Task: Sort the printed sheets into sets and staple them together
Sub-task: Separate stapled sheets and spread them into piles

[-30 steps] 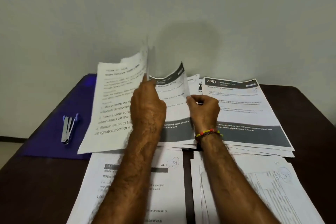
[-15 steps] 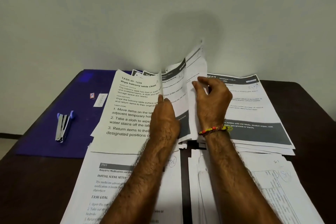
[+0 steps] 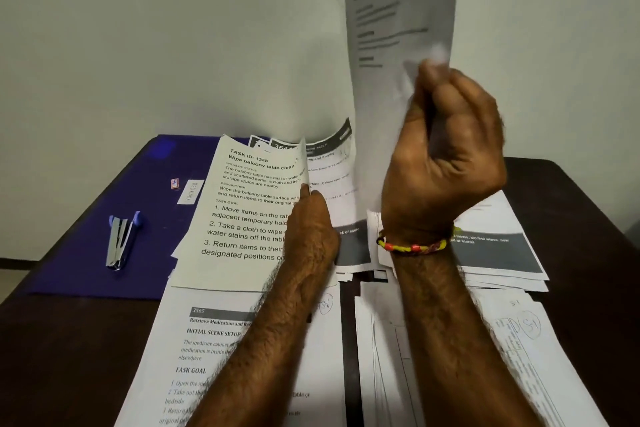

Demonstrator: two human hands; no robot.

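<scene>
We see a dark bench (image 3: 69, 357) spread with printed sheets in piles, a blue mat (image 3: 104, 253) well left of both hands. Near piles (image 3: 398, 357) lie under the forearms; a far pile (image 3: 502, 253) sits just behind the right wrist. The right hand (image 3: 446, 163) pinches one blurred sheet (image 3: 391, 45), lifted upright above the piles. The left hand (image 3: 311, 229), its grip hidden from us, props up a page (image 3: 242, 211) beside it. A stapler (image 3: 121, 241) lies on the mat, far left.
</scene>
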